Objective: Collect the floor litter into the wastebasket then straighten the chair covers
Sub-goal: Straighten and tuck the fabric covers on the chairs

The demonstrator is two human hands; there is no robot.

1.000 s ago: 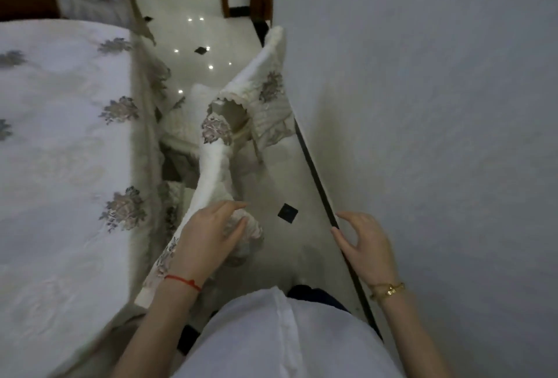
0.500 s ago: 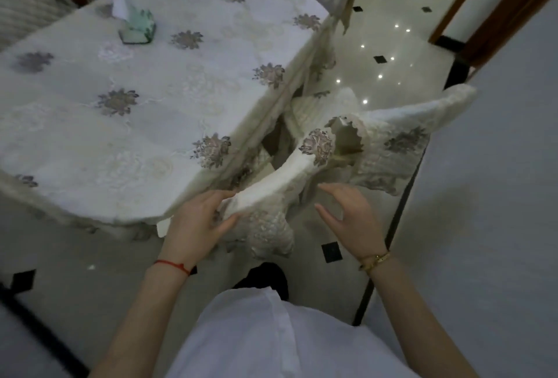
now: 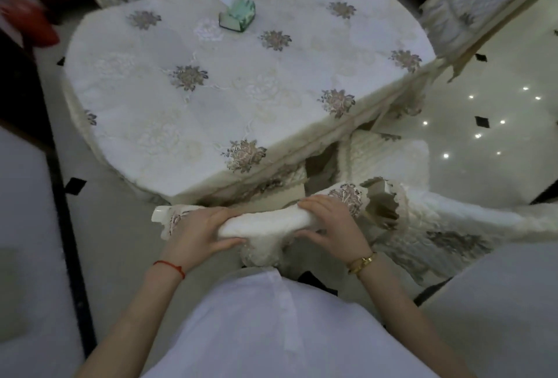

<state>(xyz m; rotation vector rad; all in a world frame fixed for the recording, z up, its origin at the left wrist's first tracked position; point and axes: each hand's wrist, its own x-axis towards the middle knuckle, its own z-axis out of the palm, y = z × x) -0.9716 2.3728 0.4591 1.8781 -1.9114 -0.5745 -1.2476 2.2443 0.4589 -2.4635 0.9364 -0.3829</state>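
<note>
Both of your hands are on the chair cover (image 3: 265,222), right in front of you at the near edge of the table (image 3: 211,100). Your left hand (image 3: 196,234) has its grip wrapped round the left part of the bunched top edge, thumb underneath and fingers over the top. Your right hand (image 3: 329,228) has its grip curled round the same edge further right, thumb below.

The cover is cream-white quilted fabric, rolled into a thick ridge between your hands. A scalloped lace flap hangs down from the middle of that ridge. Grey-brown embroidered flowers show at both ends, one just beyond your right fingers, one by your left hand. To the right the cloth gapes open and drapes on toward the floor (image 3: 483,112).

A green tissue box (image 3: 238,13) stands near the table's far edge, well apart from the cover.
</note>
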